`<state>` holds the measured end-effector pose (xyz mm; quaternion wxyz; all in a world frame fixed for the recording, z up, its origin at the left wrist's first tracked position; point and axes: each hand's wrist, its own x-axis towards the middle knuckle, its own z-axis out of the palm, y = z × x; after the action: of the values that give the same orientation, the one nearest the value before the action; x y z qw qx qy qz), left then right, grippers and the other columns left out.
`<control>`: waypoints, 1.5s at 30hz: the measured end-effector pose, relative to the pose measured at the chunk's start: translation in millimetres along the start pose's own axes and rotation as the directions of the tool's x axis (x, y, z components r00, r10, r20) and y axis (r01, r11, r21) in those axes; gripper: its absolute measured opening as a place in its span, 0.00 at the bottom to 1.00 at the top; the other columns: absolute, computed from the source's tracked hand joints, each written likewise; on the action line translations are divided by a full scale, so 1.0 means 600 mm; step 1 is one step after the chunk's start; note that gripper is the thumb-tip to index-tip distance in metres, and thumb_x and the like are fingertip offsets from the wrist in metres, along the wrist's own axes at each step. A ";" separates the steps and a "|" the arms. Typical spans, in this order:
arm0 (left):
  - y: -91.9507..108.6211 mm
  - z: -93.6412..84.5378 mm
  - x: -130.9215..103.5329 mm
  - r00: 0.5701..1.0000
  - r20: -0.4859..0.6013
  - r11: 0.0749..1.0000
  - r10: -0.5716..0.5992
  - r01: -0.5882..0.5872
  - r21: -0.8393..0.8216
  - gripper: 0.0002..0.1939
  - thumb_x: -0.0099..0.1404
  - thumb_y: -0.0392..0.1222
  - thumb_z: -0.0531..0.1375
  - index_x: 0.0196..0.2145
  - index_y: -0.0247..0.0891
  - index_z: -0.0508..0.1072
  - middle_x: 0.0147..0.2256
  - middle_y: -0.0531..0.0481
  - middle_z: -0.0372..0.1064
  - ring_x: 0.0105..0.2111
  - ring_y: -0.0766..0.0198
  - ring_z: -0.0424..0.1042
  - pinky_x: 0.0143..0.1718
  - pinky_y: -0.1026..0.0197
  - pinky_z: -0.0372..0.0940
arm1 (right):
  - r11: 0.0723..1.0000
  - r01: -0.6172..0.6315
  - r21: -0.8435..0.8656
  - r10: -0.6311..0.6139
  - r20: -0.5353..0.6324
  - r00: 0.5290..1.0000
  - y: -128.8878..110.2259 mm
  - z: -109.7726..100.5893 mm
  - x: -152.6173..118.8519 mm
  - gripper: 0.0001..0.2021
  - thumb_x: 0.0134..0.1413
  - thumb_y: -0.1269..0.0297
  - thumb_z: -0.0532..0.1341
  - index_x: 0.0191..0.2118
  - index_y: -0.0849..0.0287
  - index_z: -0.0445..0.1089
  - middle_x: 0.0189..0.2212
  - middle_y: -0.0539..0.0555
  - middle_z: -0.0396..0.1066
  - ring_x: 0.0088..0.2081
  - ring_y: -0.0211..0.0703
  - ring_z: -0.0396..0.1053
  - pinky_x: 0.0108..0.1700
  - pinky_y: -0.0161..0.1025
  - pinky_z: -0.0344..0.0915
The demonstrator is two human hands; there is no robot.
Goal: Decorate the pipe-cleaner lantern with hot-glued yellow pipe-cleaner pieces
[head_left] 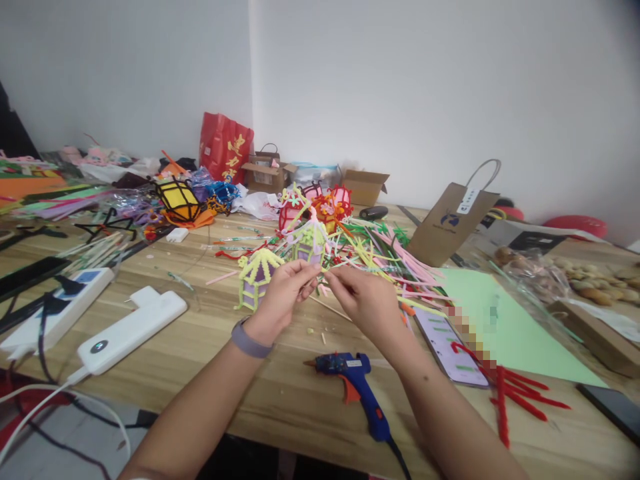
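My left hand [289,293] and my right hand [367,303] meet fingertip to fingertip above the table. Both are closed in a pinch on a small piece of yellow-green pipe cleaner [323,270], mostly hidden by the fingers. Just behind my left hand stands a little lantern [256,270] with a yellow-green fuzzy frame and purple sides. A second, similar lantern [309,243] with a pink top is behind the fingertips. Below my hands a blue glue gun [355,380] lies on its side, its nozzle pointing left.
Loose pipe cleaners [385,257] are heaped behind my right hand. A phone [450,347], red pipe cleaners [515,390] and a green sheet [510,320] lie right. A white power bank [133,330] and power strip [60,310] with cables sit left. A paper bag [450,223] stands behind.
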<state>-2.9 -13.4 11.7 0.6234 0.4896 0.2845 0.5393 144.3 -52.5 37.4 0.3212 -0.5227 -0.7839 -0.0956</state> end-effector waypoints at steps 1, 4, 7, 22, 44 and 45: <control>0.002 -0.002 0.000 0.999 0.027 1.000 -0.016 0.017 -0.012 0.17 0.53 0.49 0.66 0.20 0.35 0.64 0.16 0.58 0.59 0.14 0.77 0.52 0.15 0.69 0.43 | 0.998 -0.002 0.065 0.001 0.017 1.000 0.000 -0.004 0.001 0.14 0.63 0.60 0.53 0.32 0.56 0.74 0.28 0.52 0.78 0.27 0.39 0.72 0.28 0.32 0.55; 0.008 -0.008 -0.001 0.990 0.123 0.996 -0.074 0.081 -0.048 0.17 0.51 0.48 0.67 0.20 0.35 0.66 0.16 0.57 0.60 0.14 0.76 0.52 0.15 0.69 0.42 | 0.963 0.011 0.268 -0.027 0.057 0.998 0.000 -0.015 0.005 0.13 0.62 0.61 0.54 0.32 0.56 0.75 0.28 0.51 0.77 0.28 0.38 0.71 0.30 0.32 0.59; 0.012 -0.013 -0.002 0.966 0.204 0.983 -0.157 0.172 -0.060 0.16 0.49 0.48 0.68 0.20 0.36 0.67 0.16 0.57 0.60 0.14 0.76 0.52 0.15 0.69 0.42 | 0.922 0.003 0.387 -0.042 0.093 0.995 0.003 -0.021 0.009 0.14 0.61 0.59 0.56 0.30 0.57 0.75 0.24 0.50 0.75 0.25 0.36 0.69 0.29 0.31 0.59; 0.010 -0.013 0.003 0.968 0.206 0.980 -0.147 0.170 -0.100 0.15 0.52 0.48 0.68 0.27 0.32 0.73 0.22 0.52 0.67 0.17 0.75 0.60 0.16 0.70 0.49 | 0.835 -0.148 0.529 0.077 0.154 0.985 0.025 -0.012 0.013 0.11 0.60 0.56 0.56 0.37 0.57 0.70 0.21 0.48 0.71 0.24 0.37 0.68 0.28 0.33 0.60; 0.010 0.013 -0.017 0.996 0.021 0.993 0.082 -0.083 0.087 0.11 0.56 0.45 0.65 0.34 0.38 0.70 0.22 0.57 0.65 0.20 0.73 0.61 0.22 0.70 0.54 | 0.949 -0.165 0.268 0.192 -0.076 0.979 -0.016 -0.007 -0.004 0.06 0.56 0.62 0.58 0.30 0.55 0.69 0.22 0.48 0.75 0.20 0.38 0.68 0.25 0.33 0.56; 0.010 0.014 -0.017 0.995 0.018 0.992 0.098 -0.099 0.080 0.12 0.55 0.46 0.65 0.33 0.38 0.70 0.22 0.58 0.64 0.20 0.74 0.59 0.21 0.70 0.53 | 0.956 -0.159 0.248 0.187 -0.093 0.978 -0.019 -0.006 -0.006 0.06 0.56 0.62 0.58 0.30 0.55 0.69 0.22 0.48 0.75 0.20 0.38 0.68 0.25 0.33 0.56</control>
<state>-0.5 -26.1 18.6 0.5776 0.5314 0.2774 0.5541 136.9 -62.0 40.1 0.4339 -0.5404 -0.7209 -0.0019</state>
